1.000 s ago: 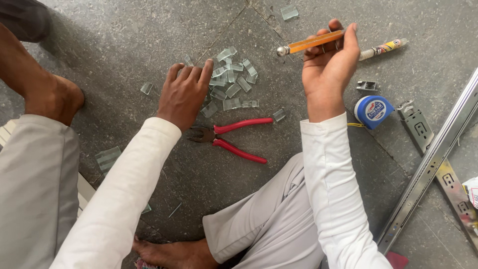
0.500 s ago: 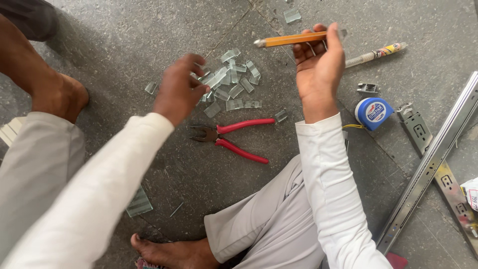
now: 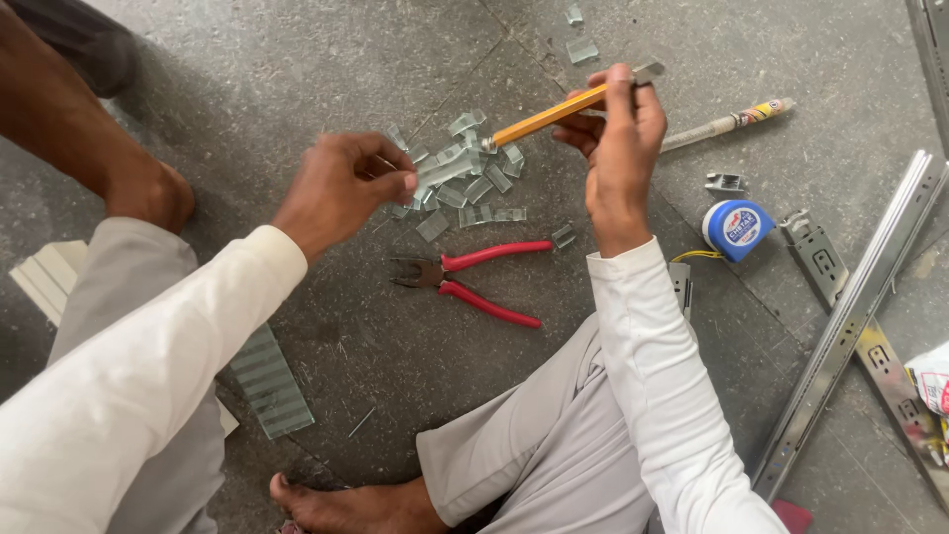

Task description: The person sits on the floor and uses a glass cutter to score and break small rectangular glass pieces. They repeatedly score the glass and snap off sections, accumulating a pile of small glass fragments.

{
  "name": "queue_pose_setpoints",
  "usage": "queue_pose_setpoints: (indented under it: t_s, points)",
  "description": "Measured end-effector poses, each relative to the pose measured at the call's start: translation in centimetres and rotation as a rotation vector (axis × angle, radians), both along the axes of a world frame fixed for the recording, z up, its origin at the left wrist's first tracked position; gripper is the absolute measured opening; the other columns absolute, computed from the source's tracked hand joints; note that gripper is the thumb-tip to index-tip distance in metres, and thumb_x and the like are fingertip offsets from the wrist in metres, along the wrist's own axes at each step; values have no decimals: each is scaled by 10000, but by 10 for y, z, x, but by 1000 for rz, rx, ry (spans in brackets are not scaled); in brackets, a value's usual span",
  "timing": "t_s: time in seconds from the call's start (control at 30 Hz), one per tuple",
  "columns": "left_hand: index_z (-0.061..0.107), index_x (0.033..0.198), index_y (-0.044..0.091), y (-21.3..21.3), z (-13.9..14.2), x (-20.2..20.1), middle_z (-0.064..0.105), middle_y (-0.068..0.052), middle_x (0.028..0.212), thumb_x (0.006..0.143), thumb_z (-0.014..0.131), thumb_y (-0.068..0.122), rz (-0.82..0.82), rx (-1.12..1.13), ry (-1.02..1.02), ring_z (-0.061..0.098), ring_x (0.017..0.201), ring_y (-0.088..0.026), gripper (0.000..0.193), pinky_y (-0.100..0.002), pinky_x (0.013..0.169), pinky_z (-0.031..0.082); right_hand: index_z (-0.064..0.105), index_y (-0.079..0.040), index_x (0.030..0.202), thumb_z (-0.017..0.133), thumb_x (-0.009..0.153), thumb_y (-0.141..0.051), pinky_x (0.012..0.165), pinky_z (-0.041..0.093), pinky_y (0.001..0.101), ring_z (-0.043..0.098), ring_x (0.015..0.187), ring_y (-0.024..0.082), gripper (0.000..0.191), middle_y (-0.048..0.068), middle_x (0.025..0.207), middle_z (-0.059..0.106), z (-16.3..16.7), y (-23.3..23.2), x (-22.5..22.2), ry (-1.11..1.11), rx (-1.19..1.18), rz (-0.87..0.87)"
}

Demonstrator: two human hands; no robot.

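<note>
Glass chips (image 3: 465, 183) lie heaped at upper centre; the left hand (image 3: 341, 188) pinches one, while the right hand (image 3: 618, 148) grips a yellow-handled cutter (image 3: 549, 117).

grey stone floor (image 3: 297, 59). on it: glass chips (image 3: 465, 183) piled at centre, red pliers (image 3: 474, 279) just nearer, blue tape measure (image 3: 737, 228) to the right, metal rails (image 3: 855, 316) far right, ribbed glass strip (image 3: 269, 381) near left.
</note>
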State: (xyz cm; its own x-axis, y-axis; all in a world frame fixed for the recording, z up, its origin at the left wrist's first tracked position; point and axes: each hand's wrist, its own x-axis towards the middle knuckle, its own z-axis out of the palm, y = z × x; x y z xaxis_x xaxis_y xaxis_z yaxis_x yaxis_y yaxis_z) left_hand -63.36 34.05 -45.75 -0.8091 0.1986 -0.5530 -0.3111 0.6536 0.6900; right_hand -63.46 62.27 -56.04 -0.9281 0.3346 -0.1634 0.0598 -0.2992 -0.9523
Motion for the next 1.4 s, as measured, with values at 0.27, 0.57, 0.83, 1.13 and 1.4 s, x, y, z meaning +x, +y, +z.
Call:
queue_pose_setpoints:
  t_s: [0.27, 0.57, 0.83, 1.13, 1.4]
  points:
    - [529, 1279, 80, -3, 8, -4, 778, -92, 909, 867, 767, 146, 147, 171, -31, 753, 890, -150, 481, -336, 805, 576, 644, -22, 1041, 579, 1061, -336, 633, 664, 315, 766, 755, 219, 321, 119, 951, 705, 7, -21, 1, -91, -69, 57]
    - [469, 1219, 53, -16, 11, -22, 760, -125, 900, 872, 784, 130, 119, 356, 92, 785, 894, -181, 475, -296, 819, 647, 624, -25, 1055, 581, 1039, -366, 624, 662, 309, 790, 763, 221, 344, 135, 958, 728, 7, -43, -3, -106, -18, 47]
    - [476, 1215, 43, -21, 13, -18, 768, -142, 891, 862, 793, 148, 87, 359, 97, 784, 879, -177, 486, -301, 818, 641, 623, -21, 1061, 575, 1070, -336, 674, 685, 325, 777, 781, 217, 319, 153, 953, 735, 11, -39, -2, -12, -21, -15]
    - [479, 1201, 52, -12, 9, -15, 767, -124, 893, 853, 792, 154, 104, 347, 80, 778, 868, -162, 479, -284, 784, 643, 627, -17, 1051, 572, 1071, -304, 700, 674, 324, 769, 801, 227, 293, 154, 955, 727, 17, -36, -3, -56, -257, -43]
    - [480, 1203, 65, -1, 8, -12, 758, -115, 885, 861, 776, 145, 122, 302, 58, 776, 859, -149, 459, -261, 754, 628, 616, -9, 1073, 596, 1047, -338, 681, 677, 334, 764, 780, 237, 330, 156, 966, 703, 17, -33, -2, -52, -175, -42]
